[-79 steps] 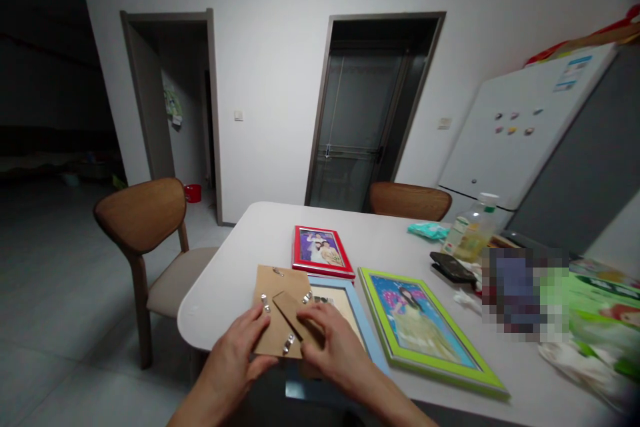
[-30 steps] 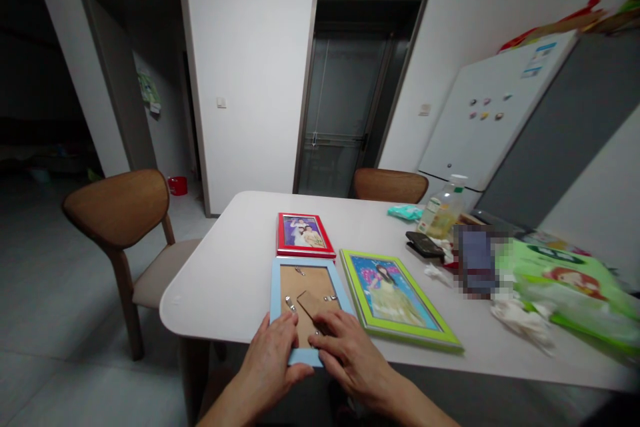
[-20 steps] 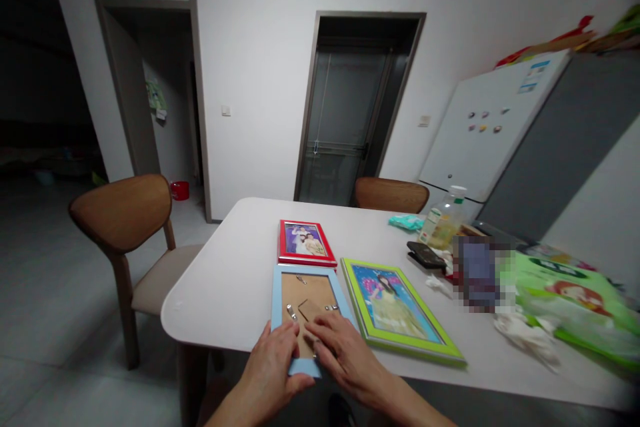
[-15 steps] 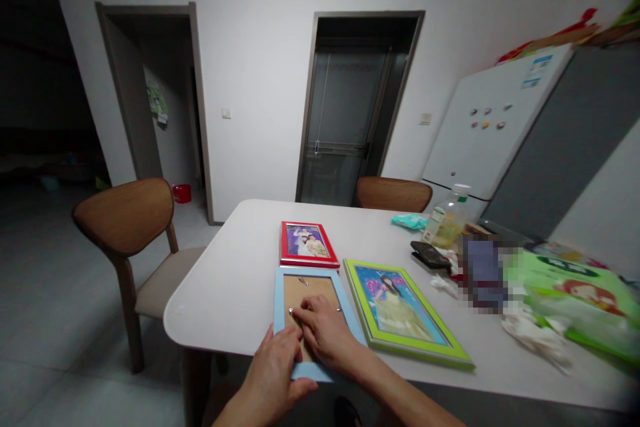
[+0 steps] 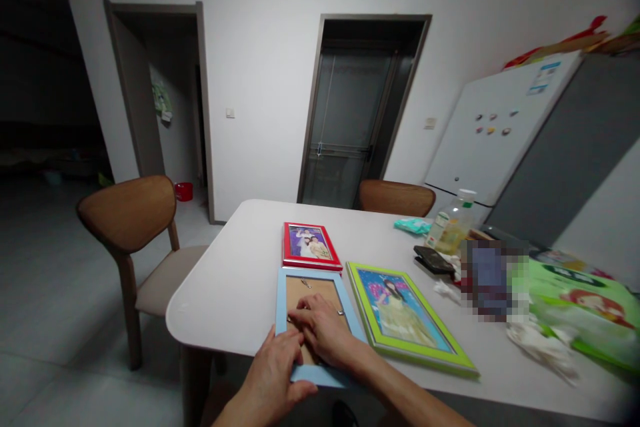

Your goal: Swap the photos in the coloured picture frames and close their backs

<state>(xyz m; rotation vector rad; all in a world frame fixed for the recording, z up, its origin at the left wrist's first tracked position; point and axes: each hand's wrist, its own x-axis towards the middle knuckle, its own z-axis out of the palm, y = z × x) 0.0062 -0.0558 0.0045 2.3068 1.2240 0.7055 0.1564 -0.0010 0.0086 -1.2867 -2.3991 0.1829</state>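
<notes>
Blue frame (image 5: pixel 349 310): corner in left hand (image 5: pixel 273 361).
Right hand (image 5: pixel 327 332): arched above, fingers bunched, hold unclear.
Edges: red frame (image 5: pixel 311 244) beyond, green frame (image 5: pixel 409 320) right.

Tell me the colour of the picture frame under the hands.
The picture frame is light blue; the head view, the only one, shows it best.

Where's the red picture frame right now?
In the head view, the red picture frame lies on the table, just beyond the blue frame and left of the green frame.
</notes>
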